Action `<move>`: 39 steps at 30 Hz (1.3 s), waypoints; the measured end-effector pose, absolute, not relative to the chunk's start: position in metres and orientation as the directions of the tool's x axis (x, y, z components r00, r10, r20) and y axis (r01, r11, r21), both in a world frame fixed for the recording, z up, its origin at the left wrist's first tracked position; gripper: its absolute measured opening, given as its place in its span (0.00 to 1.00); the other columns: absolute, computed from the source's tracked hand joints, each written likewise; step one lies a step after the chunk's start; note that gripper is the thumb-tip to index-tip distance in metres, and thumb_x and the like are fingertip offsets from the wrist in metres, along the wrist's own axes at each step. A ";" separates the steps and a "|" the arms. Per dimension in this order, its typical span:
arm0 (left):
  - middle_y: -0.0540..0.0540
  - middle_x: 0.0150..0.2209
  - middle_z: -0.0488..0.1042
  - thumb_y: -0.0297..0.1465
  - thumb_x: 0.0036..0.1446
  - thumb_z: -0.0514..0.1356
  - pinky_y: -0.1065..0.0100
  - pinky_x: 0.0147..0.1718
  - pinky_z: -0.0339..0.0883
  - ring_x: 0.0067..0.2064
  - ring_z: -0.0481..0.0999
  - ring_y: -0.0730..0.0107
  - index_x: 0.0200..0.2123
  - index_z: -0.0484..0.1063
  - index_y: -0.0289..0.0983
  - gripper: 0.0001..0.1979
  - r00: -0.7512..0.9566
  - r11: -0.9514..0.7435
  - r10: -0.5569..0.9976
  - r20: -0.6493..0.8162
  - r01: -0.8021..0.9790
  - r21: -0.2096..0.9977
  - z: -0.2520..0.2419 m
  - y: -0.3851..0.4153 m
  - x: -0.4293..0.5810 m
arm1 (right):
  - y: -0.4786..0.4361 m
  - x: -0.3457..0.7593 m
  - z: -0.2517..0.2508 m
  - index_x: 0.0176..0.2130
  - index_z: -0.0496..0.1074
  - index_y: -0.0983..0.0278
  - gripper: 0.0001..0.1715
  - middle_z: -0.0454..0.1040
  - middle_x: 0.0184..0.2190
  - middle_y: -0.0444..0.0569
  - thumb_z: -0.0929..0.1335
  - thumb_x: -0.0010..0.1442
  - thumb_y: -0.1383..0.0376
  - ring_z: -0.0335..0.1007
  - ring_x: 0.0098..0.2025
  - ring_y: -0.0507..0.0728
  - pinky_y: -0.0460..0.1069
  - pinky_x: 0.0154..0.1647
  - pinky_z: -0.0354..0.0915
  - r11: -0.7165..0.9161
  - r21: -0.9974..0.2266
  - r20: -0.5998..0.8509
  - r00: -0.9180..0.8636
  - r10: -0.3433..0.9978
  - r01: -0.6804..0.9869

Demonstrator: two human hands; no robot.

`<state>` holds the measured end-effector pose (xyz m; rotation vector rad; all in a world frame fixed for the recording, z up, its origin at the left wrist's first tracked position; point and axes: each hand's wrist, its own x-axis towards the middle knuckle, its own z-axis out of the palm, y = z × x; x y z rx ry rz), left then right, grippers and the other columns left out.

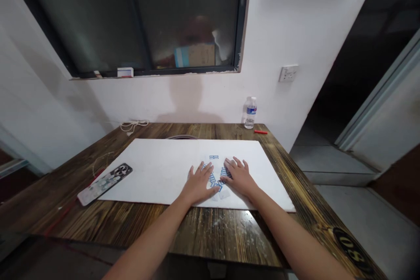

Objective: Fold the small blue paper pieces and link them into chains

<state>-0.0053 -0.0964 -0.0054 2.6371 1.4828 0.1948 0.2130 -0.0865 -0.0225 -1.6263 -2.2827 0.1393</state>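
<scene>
Two open hands, the left hand and right hand, lie flat, seemingly holding nothing, among blue-marked pieces mid-way along the white board, a few lying beyond them.

White plastered wall with dark-framed rectangular glass window above brown wood-grain tabletop. At right, square white wall socket, then dark open doorway with pale metal frame, over grey stepped floor. Dim, even indoor light.
</scene>
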 end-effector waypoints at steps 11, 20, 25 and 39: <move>0.48 0.70 0.48 0.54 0.59 0.51 0.37 0.64 0.35 0.70 0.43 0.49 0.67 0.52 0.50 0.35 0.518 -0.522 0.852 0.074 0.830 0.194 0.000 -0.099 -0.006 | -0.086 0.212 -0.020 0.60 0.66 0.52 0.29 0.56 0.67 0.49 0.63 0.63 0.48 0.41 0.69 0.70 0.68 0.65 0.38 0.274 -0.301 0.216 -0.215 0.952 0.913; 0.48 0.61 0.67 0.42 0.60 0.57 0.50 0.60 0.54 0.64 0.61 0.52 0.53 0.73 0.49 0.19 0.658 -0.668 0.739 0.146 0.687 0.286 0.007 -0.100 -0.011 | -0.087 0.209 -0.021 0.59 0.66 0.56 0.27 0.62 0.64 0.48 0.62 0.64 0.51 0.47 0.66 0.69 0.66 0.65 0.39 0.258 -0.304 0.239 -0.189 0.953 0.917; 0.49 0.64 0.63 0.44 0.56 0.60 0.48 0.61 0.52 0.66 0.58 0.50 0.57 0.69 0.52 0.25 0.658 -0.654 0.747 0.096 0.701 0.284 0.009 -0.098 -0.011 | -0.087 0.210 -0.018 0.54 0.70 0.57 0.21 0.68 0.59 0.49 0.63 0.64 0.54 0.52 0.63 0.67 0.64 0.63 0.45 0.256 -0.300 0.291 -0.168 0.942 0.919; 0.48 0.70 0.51 0.45 0.62 0.54 0.42 0.64 0.43 0.70 0.45 0.48 0.64 0.59 0.53 0.27 0.419 -0.434 0.901 0.114 0.879 0.197 -0.008 -0.091 -0.012 | -0.086 0.214 -0.020 0.53 0.72 0.54 0.20 0.68 0.59 0.49 0.61 0.65 0.56 0.54 0.63 0.69 0.68 0.64 0.42 0.216 -0.281 0.297 -0.129 0.946 0.935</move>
